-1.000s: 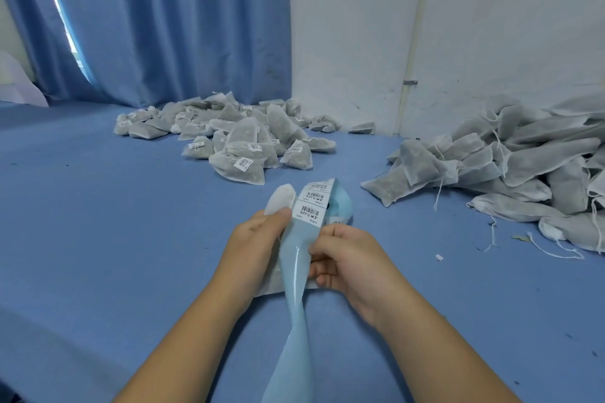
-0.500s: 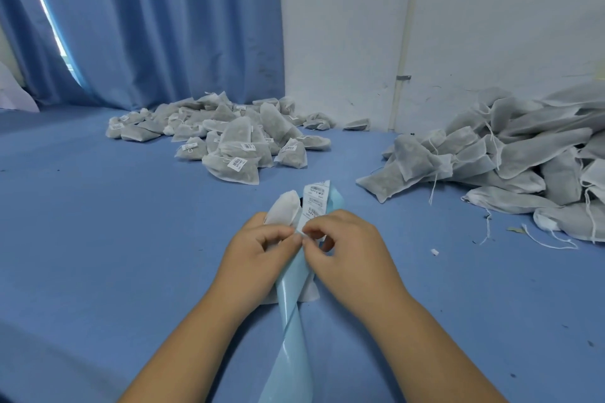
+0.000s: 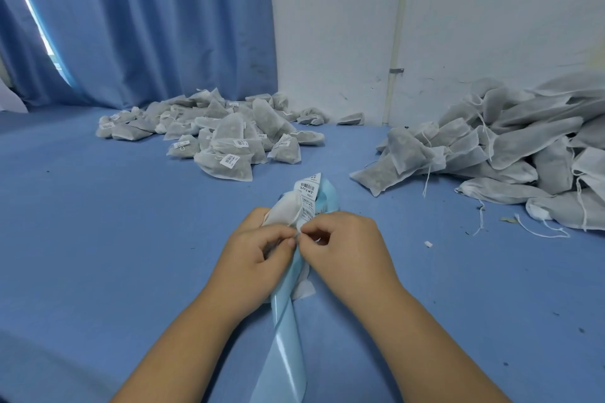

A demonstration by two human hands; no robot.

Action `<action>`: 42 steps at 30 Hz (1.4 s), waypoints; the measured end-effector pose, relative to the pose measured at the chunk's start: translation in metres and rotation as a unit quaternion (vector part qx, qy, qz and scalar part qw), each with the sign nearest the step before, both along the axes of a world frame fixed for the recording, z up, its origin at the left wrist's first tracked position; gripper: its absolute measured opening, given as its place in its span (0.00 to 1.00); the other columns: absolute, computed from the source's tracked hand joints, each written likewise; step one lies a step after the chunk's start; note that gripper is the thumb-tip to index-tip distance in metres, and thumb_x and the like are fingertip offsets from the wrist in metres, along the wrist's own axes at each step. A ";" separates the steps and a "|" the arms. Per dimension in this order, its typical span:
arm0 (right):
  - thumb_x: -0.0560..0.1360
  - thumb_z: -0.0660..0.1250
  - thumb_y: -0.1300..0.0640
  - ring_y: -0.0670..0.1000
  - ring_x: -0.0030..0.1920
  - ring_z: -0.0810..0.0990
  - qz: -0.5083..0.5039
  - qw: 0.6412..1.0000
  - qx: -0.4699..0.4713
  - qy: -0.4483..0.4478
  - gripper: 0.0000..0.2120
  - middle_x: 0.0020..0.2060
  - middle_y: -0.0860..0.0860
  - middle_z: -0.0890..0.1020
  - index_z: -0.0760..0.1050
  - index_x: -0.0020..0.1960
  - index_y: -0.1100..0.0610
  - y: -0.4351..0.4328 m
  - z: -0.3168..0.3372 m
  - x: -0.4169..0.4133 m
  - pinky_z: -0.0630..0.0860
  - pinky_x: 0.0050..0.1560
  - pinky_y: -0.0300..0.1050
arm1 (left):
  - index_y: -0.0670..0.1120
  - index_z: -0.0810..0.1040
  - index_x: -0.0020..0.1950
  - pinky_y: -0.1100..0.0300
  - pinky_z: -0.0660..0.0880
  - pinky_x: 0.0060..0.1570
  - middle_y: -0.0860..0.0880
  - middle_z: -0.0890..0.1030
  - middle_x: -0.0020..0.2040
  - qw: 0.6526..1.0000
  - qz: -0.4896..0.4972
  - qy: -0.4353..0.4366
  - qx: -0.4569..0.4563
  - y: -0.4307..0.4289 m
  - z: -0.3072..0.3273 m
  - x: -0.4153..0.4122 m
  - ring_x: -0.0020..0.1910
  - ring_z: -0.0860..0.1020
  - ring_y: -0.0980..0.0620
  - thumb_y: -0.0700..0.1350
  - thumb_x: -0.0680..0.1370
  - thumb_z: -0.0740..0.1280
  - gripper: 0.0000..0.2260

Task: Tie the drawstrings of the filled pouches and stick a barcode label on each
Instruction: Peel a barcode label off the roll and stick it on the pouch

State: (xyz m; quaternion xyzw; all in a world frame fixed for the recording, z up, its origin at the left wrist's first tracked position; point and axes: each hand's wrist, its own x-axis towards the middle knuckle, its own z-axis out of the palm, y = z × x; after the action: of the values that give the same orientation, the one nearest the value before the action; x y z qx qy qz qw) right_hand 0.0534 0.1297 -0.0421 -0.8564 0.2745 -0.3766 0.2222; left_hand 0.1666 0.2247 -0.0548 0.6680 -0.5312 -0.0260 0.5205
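Pinching label strip [image 3: 307, 193]: left hand [image 3: 258, 258], right hand [image 3: 350, 255] fingers [image 3: 315, 233]; blue surface [image 3: 131, 222], curtain [image 3: 163, 26], white wall [image 3: 491, 10]

Open passage: the blue cloth work surface [image 3: 98, 255] lies free across the left side and in the lane between the two heaps. Obstacles: a heap of labelled grey mesh pouches [image 3: 229, 144] at far centre; a larger heap of unlabelled white drawstring pouches [image 3: 523, 157] at right, loose strings trailing outward; a glossy pale-blue backing strip [image 3: 288, 353] along near centre.
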 end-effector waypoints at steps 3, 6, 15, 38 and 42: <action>0.70 0.69 0.54 0.49 0.36 0.78 0.013 1.000 0.018 0.009 0.05 0.32 0.48 0.81 0.81 0.37 0.54 -0.001 0.001 -0.001 0.77 0.39 0.47 | 0.46 0.85 0.44 0.74 0.68 0.45 0.52 0.76 0.45 0.999 0.001 -0.047 0.000 0.000 0.000 0.000 0.47 0.76 0.62 0.31 0.76 0.68 0.11; 0.68 0.71 0.54 0.46 0.35 0.78 0.024 0.998 0.060 0.006 0.05 0.31 0.46 0.81 0.81 0.35 0.53 -0.002 0.002 -0.003 0.77 0.38 0.45 | 0.45 0.85 0.44 0.75 0.67 0.45 0.52 0.75 0.43 0.996 -0.002 -0.084 -0.004 0.000 0.000 -0.001 0.48 0.74 0.64 0.37 0.76 0.67 0.08; 0.67 0.72 0.54 0.43 0.32 0.76 0.019 0.996 0.086 0.007 0.05 0.28 0.44 0.79 0.78 0.34 0.51 -0.004 0.003 -0.004 0.75 0.36 0.41 | 0.45 0.85 0.43 0.74 0.67 0.45 0.50 0.76 0.45 0.999 0.001 -0.047 0.013 0.002 0.002 -0.003 0.47 0.75 0.61 0.31 0.76 0.68 0.10; 0.71 0.64 0.63 0.46 0.28 0.75 0.009 0.914 0.369 -0.170 0.08 0.28 0.48 0.79 0.77 0.33 0.58 -0.037 0.016 -0.031 0.69 0.28 0.38 | 0.47 0.81 0.33 0.73 0.67 0.36 0.55 0.76 0.41 0.979 0.079 0.172 0.068 0.011 0.007 0.013 0.37 0.74 0.62 0.40 0.78 0.66 0.14; 0.71 0.65 0.63 0.46 0.29 0.76 0.005 0.919 0.362 -0.157 0.10 0.29 0.49 0.80 0.77 0.32 0.56 -0.050 0.016 -0.054 0.71 0.29 0.39 | 0.42 0.76 0.32 0.68 0.67 0.38 0.53 0.75 0.38 0.984 0.127 0.109 0.062 0.016 0.007 0.024 0.39 0.74 0.55 0.46 0.81 0.64 0.18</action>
State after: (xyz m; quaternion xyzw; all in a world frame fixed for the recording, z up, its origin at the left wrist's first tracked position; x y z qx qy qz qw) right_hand -0.0010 0.0793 -0.0262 -0.6492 0.3492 -0.3797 0.5589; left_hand 0.1908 0.2410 -0.0475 0.7541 -0.3794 -0.0658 0.5320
